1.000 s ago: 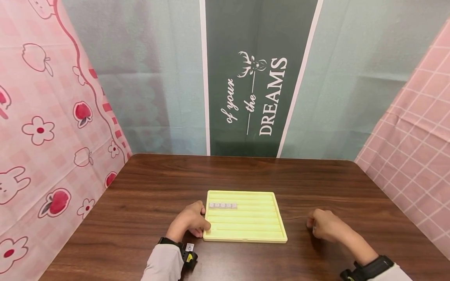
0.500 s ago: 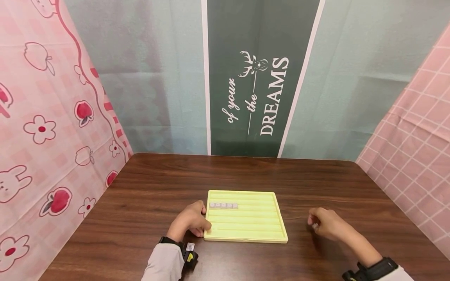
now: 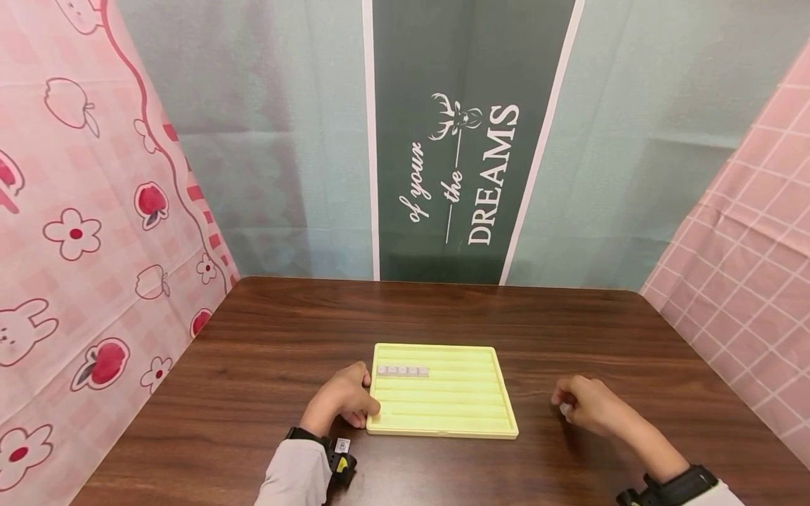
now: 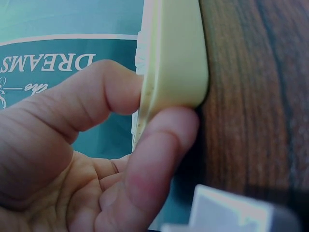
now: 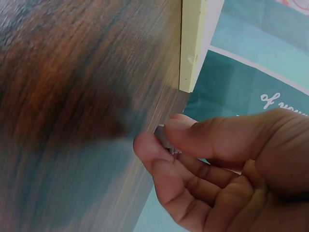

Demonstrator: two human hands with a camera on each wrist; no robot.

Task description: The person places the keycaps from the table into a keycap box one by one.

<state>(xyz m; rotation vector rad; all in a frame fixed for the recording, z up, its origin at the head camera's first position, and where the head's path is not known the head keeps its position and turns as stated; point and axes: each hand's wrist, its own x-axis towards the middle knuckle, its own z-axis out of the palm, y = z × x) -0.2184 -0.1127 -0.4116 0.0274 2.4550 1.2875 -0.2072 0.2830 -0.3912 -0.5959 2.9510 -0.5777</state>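
A pale yellow tray [image 3: 443,426] with ridged rows lies flat on the table. Several small whitish square pieces with faint marks [image 3: 402,371] sit side by side at the left of one of its upper rows. My left hand [image 3: 344,393] grips the tray's left edge, thumb over the rim and a finger against the outer side wall [image 4: 181,58]. To the right of the tray, my right hand [image 3: 588,404] is low over the table. Its thumb and index finger pinch a small whitish block [image 5: 163,136], mostly covered by the fingertips.
The dark wooden table [image 3: 285,316] reaches back to a grey-green curtain [image 3: 272,176] with a dark printed band. Pink patterned cloth [image 3: 95,281] hangs on the left, pink checked cloth [image 3: 753,246] on the right. Each wrist wears a black camera strap [image 3: 677,485].
The whitish block, hidden a second ago, now shows between the right hand's fingers, which have turned slightly in place. The left hand and the tray have stayed put.
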